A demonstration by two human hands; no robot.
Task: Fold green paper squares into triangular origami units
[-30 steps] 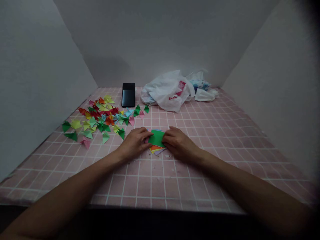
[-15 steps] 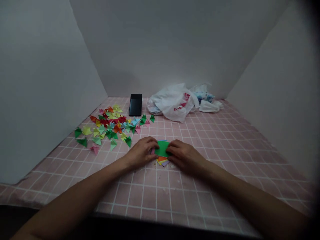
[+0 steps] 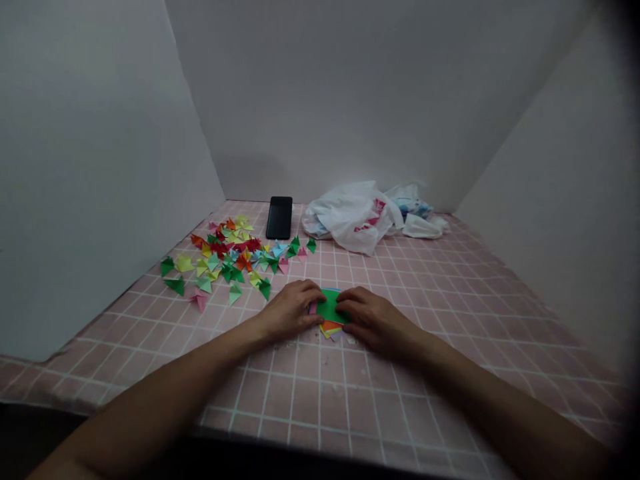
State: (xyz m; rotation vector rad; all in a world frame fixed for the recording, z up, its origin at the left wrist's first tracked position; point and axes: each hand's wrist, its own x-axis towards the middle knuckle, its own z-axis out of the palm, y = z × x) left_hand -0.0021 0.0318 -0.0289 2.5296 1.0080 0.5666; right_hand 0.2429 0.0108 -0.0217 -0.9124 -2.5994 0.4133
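Observation:
A green sheet of paper (image 3: 329,307) lies between my hands, over a loose stack of coloured paper (image 3: 330,328) whose orange, yellow and purple corners stick out on the near side. My left hand (image 3: 295,308) is closed on the green paper's left edge, its thumb at the lower corner. On the opposite edge, the curled fingers of my right hand (image 3: 373,317) press onto the same sheet. Whether the sheet is folded double I cannot tell.
Several small folded paper pieces (image 3: 233,272) in many colours spread over the left side of the pink checked tablecloth (image 3: 300,400). Behind them lies a black phone (image 3: 279,218). A white plastic bag (image 3: 345,213) and another crumpled bag (image 3: 410,200) rest by the back wall.
The whole view has shifted slightly, so everything appears a little lower and further right. Both hands stay on the green paper; my right fingers sit a little differently on its edge.

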